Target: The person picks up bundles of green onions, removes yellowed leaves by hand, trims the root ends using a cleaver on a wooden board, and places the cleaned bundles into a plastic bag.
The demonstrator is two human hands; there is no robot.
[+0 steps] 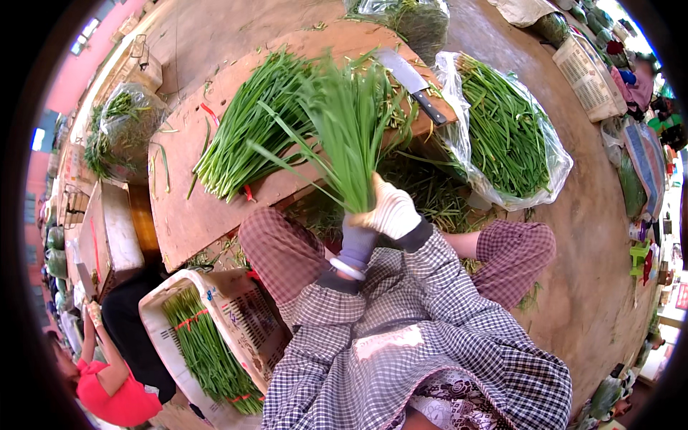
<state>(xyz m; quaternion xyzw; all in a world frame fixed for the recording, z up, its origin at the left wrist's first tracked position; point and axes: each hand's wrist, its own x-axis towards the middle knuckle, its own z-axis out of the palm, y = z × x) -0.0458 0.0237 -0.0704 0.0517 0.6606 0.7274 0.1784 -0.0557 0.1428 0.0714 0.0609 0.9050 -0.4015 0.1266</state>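
A bunch of green chives (pixel 347 136) stands upright in front of me, its leaf tips blurred by motion. My right hand (pixel 390 208), in a cream striped glove, is closed around the bunch's lower end. Just below it, my left hand (pixel 357 236), in a greyish-purple glove, also grips the base; its fingers are partly hidden. Behind and to the left, a loose pile of chives (pixel 251 129) lies on the wooden board (pixel 186 215). A cleaver (pixel 412 82) with a black handle rests at the board's right edge, amid cut scraps.
Right of the board sits a clear plastic bag (pixel 562 168) full of chives. At my lower left, a white crate (pixel 236 301) holds chives tied with red bands. Trimmings lie under the board. A co-worker in red (pixel 118 387) is at far left; another bag (pixel 132 132) stands beyond.
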